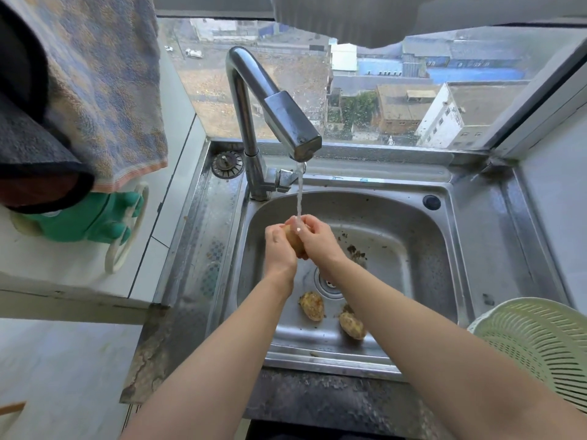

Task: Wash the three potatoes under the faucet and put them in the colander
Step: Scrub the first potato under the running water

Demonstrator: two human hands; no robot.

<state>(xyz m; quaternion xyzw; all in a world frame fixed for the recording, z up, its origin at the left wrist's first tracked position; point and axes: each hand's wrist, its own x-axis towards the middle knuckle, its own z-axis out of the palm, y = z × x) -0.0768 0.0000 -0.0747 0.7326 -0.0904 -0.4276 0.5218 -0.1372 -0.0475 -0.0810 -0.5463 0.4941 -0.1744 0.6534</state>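
My left fingers [273, 232] and right fingers [313, 225] grip the first potato [293, 242] under the faucet [286, 122]; two potatoes [312, 306] [352, 325] wait in the sink [397, 217], none in the colander [533, 338] yet.

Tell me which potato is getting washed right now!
Find the steel sink under the window and follow the water falling from the faucet. It lands on the potato held between the left hand and right hand. The other two potatoes lie muddy on the sink floor; this one is lifted.

Three potatoes [293, 242] [312, 306] [352, 326]; one colander [536, 341]; one faucet [287, 120]
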